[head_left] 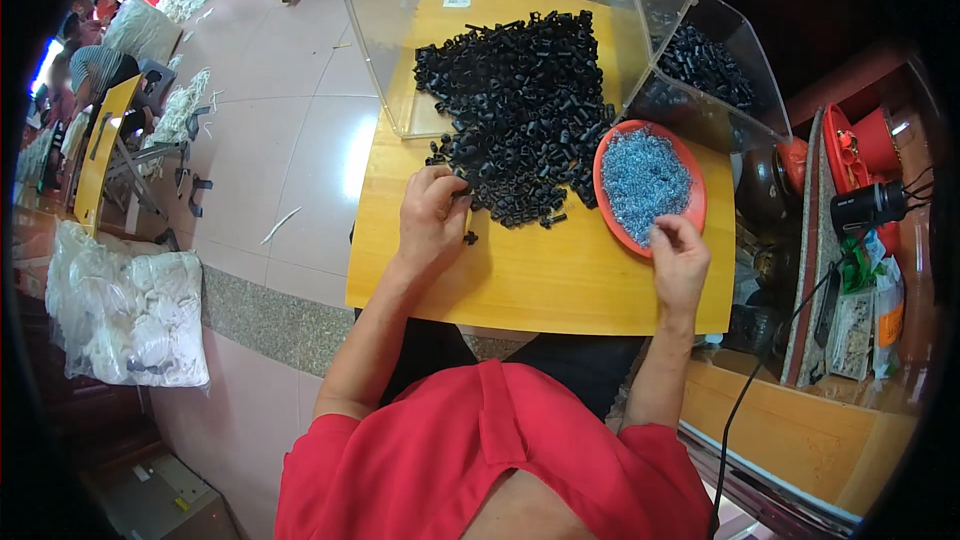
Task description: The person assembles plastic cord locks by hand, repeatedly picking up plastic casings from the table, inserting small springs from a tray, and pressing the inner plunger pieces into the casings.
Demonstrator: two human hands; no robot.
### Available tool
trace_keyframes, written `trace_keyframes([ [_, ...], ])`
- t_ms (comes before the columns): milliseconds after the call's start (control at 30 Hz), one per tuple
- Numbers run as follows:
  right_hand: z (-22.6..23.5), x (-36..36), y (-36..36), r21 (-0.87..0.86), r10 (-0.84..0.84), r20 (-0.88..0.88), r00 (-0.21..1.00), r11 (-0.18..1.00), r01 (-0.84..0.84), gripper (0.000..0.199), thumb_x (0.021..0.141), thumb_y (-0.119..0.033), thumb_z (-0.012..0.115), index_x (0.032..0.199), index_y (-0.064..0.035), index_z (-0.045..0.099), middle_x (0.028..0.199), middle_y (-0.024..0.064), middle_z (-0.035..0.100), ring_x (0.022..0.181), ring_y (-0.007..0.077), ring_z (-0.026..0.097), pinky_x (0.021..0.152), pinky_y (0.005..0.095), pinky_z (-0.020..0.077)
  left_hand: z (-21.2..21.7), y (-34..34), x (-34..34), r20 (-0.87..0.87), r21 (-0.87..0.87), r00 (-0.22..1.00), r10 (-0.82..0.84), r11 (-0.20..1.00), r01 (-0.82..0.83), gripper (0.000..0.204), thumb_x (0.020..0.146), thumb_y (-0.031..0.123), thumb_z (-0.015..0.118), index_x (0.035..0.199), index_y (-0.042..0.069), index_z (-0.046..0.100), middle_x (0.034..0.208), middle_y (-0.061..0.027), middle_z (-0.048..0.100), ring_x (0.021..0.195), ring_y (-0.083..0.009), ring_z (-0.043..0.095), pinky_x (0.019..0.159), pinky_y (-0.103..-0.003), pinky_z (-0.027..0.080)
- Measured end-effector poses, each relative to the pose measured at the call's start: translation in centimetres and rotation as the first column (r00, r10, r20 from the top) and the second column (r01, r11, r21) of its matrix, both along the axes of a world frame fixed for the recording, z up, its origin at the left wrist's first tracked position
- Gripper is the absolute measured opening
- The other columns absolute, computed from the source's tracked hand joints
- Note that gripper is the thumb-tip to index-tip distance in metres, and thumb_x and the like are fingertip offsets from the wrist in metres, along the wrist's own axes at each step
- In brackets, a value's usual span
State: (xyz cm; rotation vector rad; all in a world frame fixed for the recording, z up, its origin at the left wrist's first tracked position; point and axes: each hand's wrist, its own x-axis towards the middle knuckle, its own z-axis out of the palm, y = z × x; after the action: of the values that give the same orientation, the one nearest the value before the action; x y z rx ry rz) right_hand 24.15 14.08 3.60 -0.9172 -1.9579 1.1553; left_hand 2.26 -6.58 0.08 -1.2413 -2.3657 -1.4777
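A heap of small black plastic parts (pixel 520 110) spreads over the yellow table (pixel 560 290). At its near left edge is my left hand (pixel 430 215), fingers curled together; a dark bit shows at the fingertips, too small to make out. One loose black part (pixel 471 238) lies just beside that hand. To the right, a red oval dish (pixel 697 175) holds many tiny, clear bluish pieces (pixel 645 185). My right hand (pixel 682 262) is at the dish's near right rim, thumb and fingers pinched over the pieces. Whatever is between those fingertips is hidden.
A clear plastic bin (pixel 393 105) lies around the far part of the heap. Another clear bin (pixel 770 105) with black parts stands at the right. A black cable (pixel 745 380) runs down the right side. Bagged white goods (pixel 130 315) lie on the floor at left; people sit farther off.
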Motion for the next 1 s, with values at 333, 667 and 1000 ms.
trace_keyframes([
  [333, -1.6, -5.0, -8.7, -0.551, 0.341, -0.268, 0.901, 0.713, -0.433, 0.010, 0.077, 0.001, 0.058, 0.087, 0.0010, 0.058, 0.075, 0.0008, 0.058, 0.066, 0.0050, 0.052, 0.060, 0.0171, 0.0412, -0.6, -3.5, 5.9, 0.735, 0.308, 0.556, -0.388, 0.921, 0.237, 0.016, 0.080, -0.004, 0.051, 0.096, -0.003, 0.051, 0.089, -0.0063, 0.055, 0.082, -0.0101, 0.054, 0.071, -0.022, 0.045],
  [667, -1.1, -6.5, -11.5, -0.391, 0.453, -0.166, 0.876, 0.785, -0.480, 0.010, 0.079, -0.003, 0.058, 0.088, 0.0011, 0.058, 0.078, 0.0022, 0.059, 0.072, 0.0072, 0.054, 0.065, 0.0211, 0.0436, -1.4, -4.0, 6.2, 0.760, 0.330, 0.511, -0.402, 0.916, 0.230, 0.020, 0.078, 0.001, 0.059, 0.097, -0.001, 0.052, 0.088, -0.0030, 0.055, 0.080, -0.0080, 0.052, 0.071, -0.022, 0.043],
  [1000, -0.5, -6.9, -11.1, -0.102, 0.516, -0.024, 0.856, 0.851, -0.515, 0.009, 0.072, 0.001, 0.059, 0.082, 0.0015, 0.058, 0.074, 0.0093, 0.058, 0.067, 0.0173, 0.056, 0.060, 0.0257, 0.0436, -0.9, -3.8, 6.0, 0.698, 0.334, 0.580, -0.421, 0.907, 0.256, 0.013, 0.076, -0.001, 0.058, 0.089, -0.004, 0.056, 0.080, -0.0045, 0.057, 0.075, -0.0094, 0.054, 0.066, -0.023, 0.044],
])
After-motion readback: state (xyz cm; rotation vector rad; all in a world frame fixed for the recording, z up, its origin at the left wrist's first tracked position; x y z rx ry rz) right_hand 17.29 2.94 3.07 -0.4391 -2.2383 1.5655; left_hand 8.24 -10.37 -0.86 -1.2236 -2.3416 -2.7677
